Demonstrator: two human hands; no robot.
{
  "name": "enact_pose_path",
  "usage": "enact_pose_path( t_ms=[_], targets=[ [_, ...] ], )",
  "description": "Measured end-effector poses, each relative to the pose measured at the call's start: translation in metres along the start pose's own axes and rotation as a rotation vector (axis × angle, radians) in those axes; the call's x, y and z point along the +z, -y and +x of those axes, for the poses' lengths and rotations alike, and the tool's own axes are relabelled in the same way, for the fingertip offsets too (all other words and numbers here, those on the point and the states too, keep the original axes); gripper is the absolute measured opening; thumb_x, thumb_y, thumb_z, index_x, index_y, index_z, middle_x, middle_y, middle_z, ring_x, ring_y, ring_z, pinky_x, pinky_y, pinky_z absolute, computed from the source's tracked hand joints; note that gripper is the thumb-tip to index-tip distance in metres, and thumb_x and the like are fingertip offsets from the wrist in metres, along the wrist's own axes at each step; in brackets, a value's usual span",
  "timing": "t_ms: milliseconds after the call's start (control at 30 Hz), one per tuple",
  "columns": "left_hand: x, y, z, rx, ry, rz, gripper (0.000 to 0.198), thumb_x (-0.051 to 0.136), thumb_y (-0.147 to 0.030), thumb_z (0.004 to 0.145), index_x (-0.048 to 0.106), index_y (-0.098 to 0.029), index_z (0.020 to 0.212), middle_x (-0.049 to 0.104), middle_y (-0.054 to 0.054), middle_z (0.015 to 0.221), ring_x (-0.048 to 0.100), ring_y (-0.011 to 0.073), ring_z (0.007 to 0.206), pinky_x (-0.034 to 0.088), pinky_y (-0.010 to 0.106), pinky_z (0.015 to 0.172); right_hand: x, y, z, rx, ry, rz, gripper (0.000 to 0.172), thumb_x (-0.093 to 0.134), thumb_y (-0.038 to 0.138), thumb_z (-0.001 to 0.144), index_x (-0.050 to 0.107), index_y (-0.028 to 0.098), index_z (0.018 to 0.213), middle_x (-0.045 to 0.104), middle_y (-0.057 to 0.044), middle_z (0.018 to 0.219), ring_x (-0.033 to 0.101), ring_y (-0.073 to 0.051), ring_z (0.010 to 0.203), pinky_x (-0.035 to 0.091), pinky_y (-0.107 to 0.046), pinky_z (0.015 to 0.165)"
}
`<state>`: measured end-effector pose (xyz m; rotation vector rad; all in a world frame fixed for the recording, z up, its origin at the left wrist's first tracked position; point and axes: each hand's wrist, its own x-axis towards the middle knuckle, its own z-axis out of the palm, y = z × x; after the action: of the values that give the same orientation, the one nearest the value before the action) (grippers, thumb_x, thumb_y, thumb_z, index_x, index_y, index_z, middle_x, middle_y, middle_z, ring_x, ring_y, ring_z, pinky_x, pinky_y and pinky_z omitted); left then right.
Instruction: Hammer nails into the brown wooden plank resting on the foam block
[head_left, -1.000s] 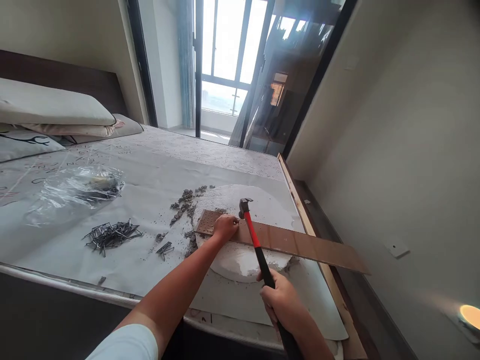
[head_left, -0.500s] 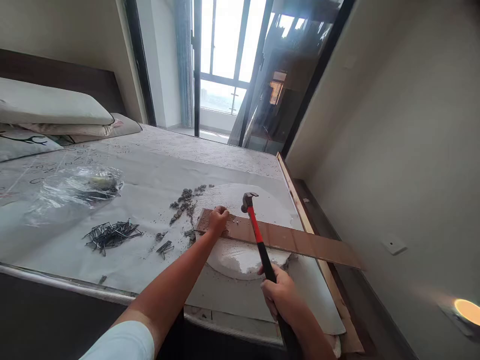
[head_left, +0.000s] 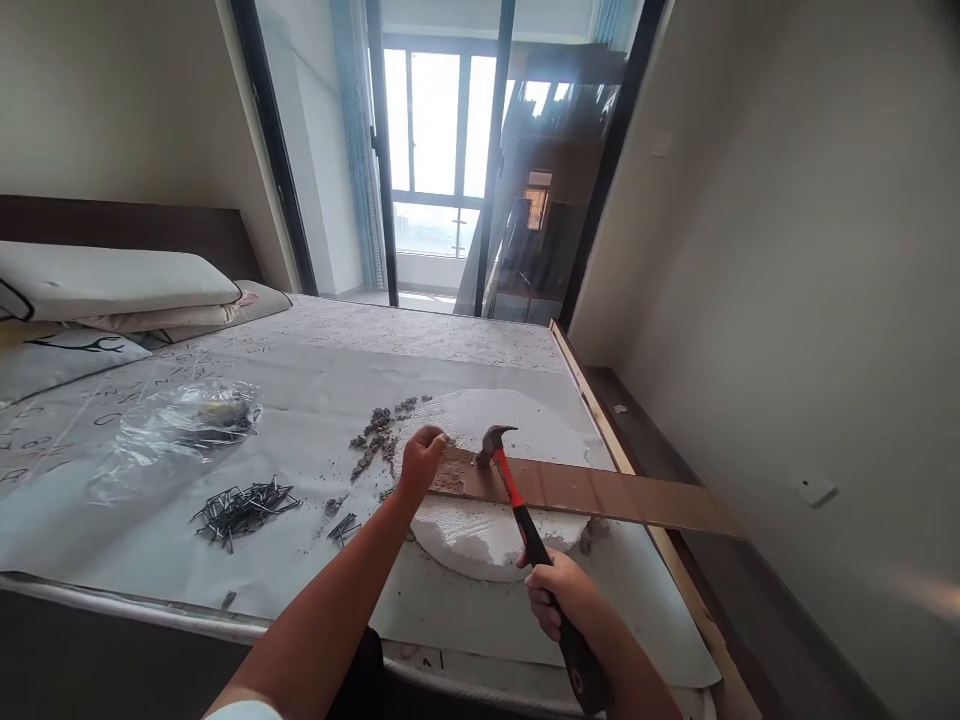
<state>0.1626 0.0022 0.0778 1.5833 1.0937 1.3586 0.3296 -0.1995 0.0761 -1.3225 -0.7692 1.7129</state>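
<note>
I am seeing, over the head feed, my right hand (head_left: pixel 559 595) gripping the dark handle of the hammer (head_left: pixel 529 530), its fingers wrapping around the lower half. The head is hanging over the brown board (head_left: pixel 585 487) with its claw pointing right; whether the face is touching the wood, I am not able to tell. The left hand (head_left: pixel 421 460) is hovering over or resting on the board's left end, thumb and fingers drawing together; whether they are pinching anything, I cannot tell.

The board is lying across a white round slab (head_left: pixel 469 540), its right end sticking out beyond the wooden rail (head_left: pixel 600 410). A pile of nails (head_left: pixel 246 510) is sitting left of my left arm.

I am judging the hammer to be stiff and head-heavy, the dark grip probably being rubbery and not slippery; low on that grip is looking like the right hold. The board is seeming stiff, fairly light and a little slick, so I am favouring its long edges, away from the pitted left end. The slab is looking brittle, with crumbs (head_left: pixel 375 430) lying beside it.
</note>
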Motion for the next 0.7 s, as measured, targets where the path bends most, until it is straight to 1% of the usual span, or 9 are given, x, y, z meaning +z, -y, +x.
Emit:
enact_pose_path(
  t_ms=[100, 167, 233, 267, 333, 433, 500, 600, 700],
  targets=[
    [-0.036, 0.005, -0.006, -0.024, -0.176, 0.138, 0.02, 0.048, -0.036, 0.073, 0.056, -0.018, 0.075, 0.059, 0.0, 0.068, 0.054, 0.0134, 0.063, 0.042, 0.024, 0.061, -0.004, -0.002, 0.001, 0.009, 0.046, 0.036, 0.03, 0.047, 0.027, 0.051, 0.038, 0.022, 0.08, 0.032, 0.015, 0.038, 0.025, -0.005, 0.028, 0.021, -0.019, 0.028],
    [-0.066, 0.02, -0.014, -0.093, -0.274, 0.303, 0.024, 0.044, -0.038, 0.076, 0.057, -0.018, 0.08, 0.062, 0.003, 0.073, 0.056, 0.0156, 0.068, 0.043, 0.025, 0.062, -0.004, -0.002, 0.001, 0.016, 0.065, 0.048, 0.03, 0.048, 0.028, 0.052, 0.038, 0.023, 0.08, 0.032, 0.015, 0.038, 0.026, -0.005, 0.028, 0.022, -0.02, 0.029],
    [-0.098, 0.04, -0.023, -0.164, -0.307, 0.504, 0.027, 0.042, -0.037, 0.077, 0.059, -0.017, 0.085, 0.065, 0.005, 0.079, 0.058, 0.0182, 0.074, 0.043, 0.026, 0.065, -0.002, -0.001, 0.0, 0.02, 0.059, 0.079, 0.031, 0.049, 0.028, 0.051, 0.038, 0.023, 0.08, 0.032, 0.015, 0.038, 0.026, -0.005, 0.028, 0.021, -0.02, 0.03],
    [-0.113, 0.05, -0.029, -0.198, -0.272, 0.62, 0.026, 0.043, -0.035, 0.077, 0.06, -0.017, 0.086, 0.066, 0.006, 0.081, 0.059, 0.0193, 0.076, 0.043, 0.027, 0.066, -0.002, 0.0, -0.001, 0.022, 0.059, 0.101, 0.032, 0.049, 0.027, 0.05, 0.038, 0.023, 0.08, 0.032, 0.015, 0.038, 0.025, -0.005, 0.028, 0.02, -0.02, 0.03],
    [-0.139, 0.067, -0.039, -0.249, -0.154, 0.851, 0.022, 0.046, -0.026, 0.075, 0.062, -0.017, 0.088, 0.068, 0.008, 0.084, 0.06, 0.0206, 0.081, 0.042, 0.027, 0.07, -0.001, 0.003, -0.002, 0.033, 0.078, 0.157, 0.033, 0.051, 0.027, 0.049, 0.038, 0.022, 0.08, 0.031, 0.015, 0.039, 0.025, -0.004, 0.029, 0.018, -0.02, 0.032],
    [-0.162, 0.08, -0.049, -0.311, 0.015, 1.081, 0.021, 0.047, -0.019, 0.075, 0.064, -0.017, 0.087, 0.068, 0.01, 0.093, 0.061, 0.0216, 0.089, 0.041, 0.026, 0.072, -0.001, 0.007, -0.004, 0.05, 0.114, 0.236, 0.034, 0.052, 0.024, 0.049, 0.039, 0.021, 0.081, 0.032, 0.015, 0.04, 0.024, -0.002, 0.03, 0.016, -0.018, 0.034],
    [-0.168, 0.081, -0.052, -0.362, 0.099, 1.171, 0.019, 0.049, -0.022, 0.075, 0.064, -0.017, 0.087, 0.068, 0.011, 0.097, 0.061, 0.0232, 0.091, 0.04, 0.026, 0.069, -0.001, 0.007, -0.004, 0.05, 0.12, 0.263, 0.033, 0.052, 0.022, 0.05, 0.039, 0.021, 0.081, 0.032, 0.015, 0.04, 0.024, -0.002, 0.03, 0.015, -0.018, 0.035],
    [-0.167, 0.079, -0.053, -0.483, 0.211, 1.25, 0.024, 0.056, -0.029, 0.072, 0.062, -0.017, 0.092, 0.067, 0.013, 0.102, 0.061, 0.0261, 0.093, 0.04, 0.027, 0.065, -0.001, 0.005, -0.003, 0.036, 0.116, 0.275, 0.031, 0.05, 0.021, 0.053, 0.04, 0.021, 0.082, 0.032, 0.014, 0.041, 0.025, -0.003, 0.031, 0.016, -0.019, 0.035],
    [-0.164, 0.08, -0.055, -0.553, 0.29, 1.268, 0.028, 0.061, -0.027, 0.066, 0.061, -0.018, 0.092, 0.066, 0.012, 0.106, 0.06, 0.0255, 0.094, 0.041, 0.026, 0.064, -0.001, 0.003, -0.002, 0.023, 0.11, 0.287, 0.03, 0.05, 0.021, 0.055, 0.04, 0.021, 0.083, 0.032, 0.014, 0.041, 0.026, -0.003, 0.031, 0.015, -0.019, 0.036]
  ],
)
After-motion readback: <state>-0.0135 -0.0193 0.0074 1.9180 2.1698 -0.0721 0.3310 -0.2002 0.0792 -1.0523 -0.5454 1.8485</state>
